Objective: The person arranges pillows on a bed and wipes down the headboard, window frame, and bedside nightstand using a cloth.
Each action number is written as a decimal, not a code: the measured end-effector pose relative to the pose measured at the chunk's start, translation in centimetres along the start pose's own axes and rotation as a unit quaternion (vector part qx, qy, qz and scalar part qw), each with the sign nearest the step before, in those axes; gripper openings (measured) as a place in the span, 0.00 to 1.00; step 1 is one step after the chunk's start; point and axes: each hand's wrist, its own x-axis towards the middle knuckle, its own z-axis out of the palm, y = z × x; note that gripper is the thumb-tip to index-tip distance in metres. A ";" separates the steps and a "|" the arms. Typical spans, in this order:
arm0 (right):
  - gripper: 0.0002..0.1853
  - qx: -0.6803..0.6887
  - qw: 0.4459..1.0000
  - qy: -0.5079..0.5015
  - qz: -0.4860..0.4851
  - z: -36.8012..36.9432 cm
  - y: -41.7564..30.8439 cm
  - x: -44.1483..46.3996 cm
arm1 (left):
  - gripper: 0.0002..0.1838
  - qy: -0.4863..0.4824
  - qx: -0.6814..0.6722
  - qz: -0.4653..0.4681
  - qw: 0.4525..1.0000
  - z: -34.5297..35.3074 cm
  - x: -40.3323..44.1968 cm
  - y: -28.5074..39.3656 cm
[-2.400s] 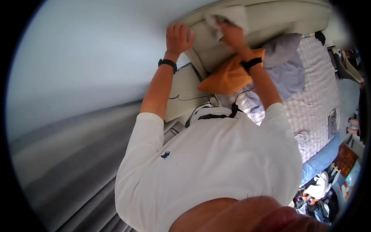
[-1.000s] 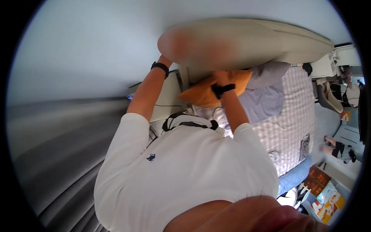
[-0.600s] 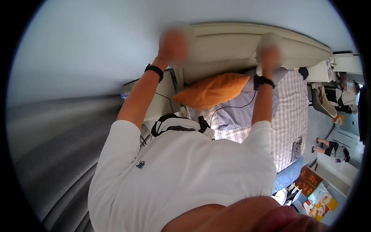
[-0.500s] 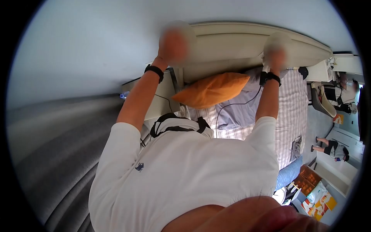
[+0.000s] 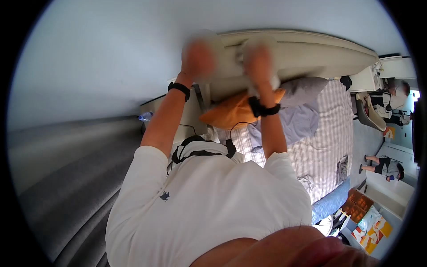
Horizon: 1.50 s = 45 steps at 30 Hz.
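Both hands are blurred, so the fingers do not show clearly. My left hand (image 5: 200,58) is at the left end of the beige padded headboard (image 5: 316,54), and whether it grips the edge cannot be told. In front of the headboard is my right hand (image 5: 258,61). A white cloth (image 5: 275,82) shows beside its wrist and seems held in it, though the blur hides most of it. Below the right forearm lies an orange pillow (image 5: 224,113), leaning near the headboard's left part. A black band sits on each wrist.
Grey pillows (image 5: 307,91) and a grey cloth lie on the striped bed (image 5: 331,133). A nightstand (image 5: 189,111) stands left of the bed, near a bottle (image 5: 145,116) and grey curtains (image 5: 66,178). A cable runs by my waist. Two other people are far right.
My right hand has swept left along the headboard, towards my left hand, with the white cloth moving along. My left hand has stayed at the headboard's left end.
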 end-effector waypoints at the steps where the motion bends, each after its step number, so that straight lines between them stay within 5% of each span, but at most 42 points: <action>1: 0.26 0.051 0.997 -0.024 -0.048 0.6 -2.1 -1.0 | 0.03 0.000 -0.003 0.000 1.000 -0.5 0.5 0.6; 5: 0.27 0.215 0.970 -0.101 -0.060 -2.7 -6.4 -2.2 | 0.04 0.005 -0.010 -0.004 1.000 -1.0 0.9 1.1; 9: 0.31 0.235 0.971 -0.017 -0.043 -4.8 0.0 -1.7 | 0.04 0.020 -0.007 -0.009 1.000 1.2 -1.1 -0.9; 11: 0.29 0.091 0.985 0.129 -0.066 -4.5 6.7 -0.6 | 0.04 0.008 0.012 -0.005 1.000 1.3 -1.5 -1.2; 14: 0.31 0.007 0.977 -0.015 0.212 -4.6 16.6 1.5 | 0.04 0.000 0.028 0.006 1.000 1.6 -2.0 -1.3; 17: 0.34 -0.113 0.958 0.072 0.255 4.2 23.0 1.0 | 0.05 0.015 0.011 0.018 1.000 1.5 -1.7 -1.7; 19: 0.35 -0.164 0.942 0.021 0.293 0.9 17.1 3.3 | 0.05 0.028 -0.004 0.014 0.999 1.4 -1.3 -2.1; 24: 0.35 -0.136 0.935 -0.054 0.322 -0.3 16.1 3.4 | 0.04 0.036 0.033 0.040 0.998 1.8 -1.8 -2.0; 30: 0.35 -0.108 0.974 -0.083 0.179 3.9 11.3 1.5 | 0.04 0.021 0.019 0.010 1.000 -0.1 -0.5 -0.1; 33: 0.37 -0.200 0.962 -0.069 0.175 5.4 8.5 0.7 | 0.05 0.011 0.073 0.006 0.997 -0.3 -0.2 0.9; 37: 0.39 -0.148 0.976 -0.042 0.153 4.6 9.5 0.1 | 0.07 0.049 0.095 -0.031 0.994 0.7 -0.5 1.8; 39: 0.39 -0.096 0.984 -0.045 0.143 4.1 10.0 0.8 | 0.14 0.029 0.031 -0.137 0.990 0.4 -0.6 2.0; 42: 0.38 -0.059 0.988 -0.070 0.127 5.0 9.6 1.7 | 0.31 -0.142 -0.008 -0.154 0.978 -2.5 -0.4 2.6; 43: 0.39 -0.037 0.979 -0.144 0.142 5.1 8.6 2.7 | 0.38 -0.223 -0.016 -0.153 0.963 -3.0 -0.5 2.9; 45: 0.40 -0.016 0.963 -0.217 0.159 4.7 6.4 3.1 | 0.43 -0.227 -0.014 -0.179 0.957 -3.1 -0.8 4.6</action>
